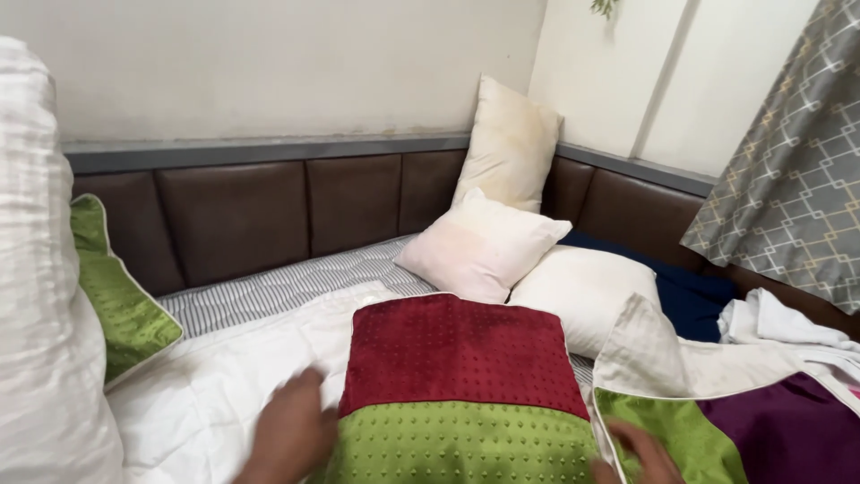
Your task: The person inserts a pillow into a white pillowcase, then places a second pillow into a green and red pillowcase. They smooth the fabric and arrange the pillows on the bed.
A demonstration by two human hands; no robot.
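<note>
Head view: left hand (291, 426) flat, right hand (640, 453) half-hidden, grip unclear, flanking red-green cushion (461, 394).

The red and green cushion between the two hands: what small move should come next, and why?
Probably press the left hand flat on the white sheet and draw the red and green cushion slightly toward the body. Its near edge is out of view, both hands sit only at its lower corners, the right hand partly hidden, and the cushion overlaps the green and purple cover.
</note>
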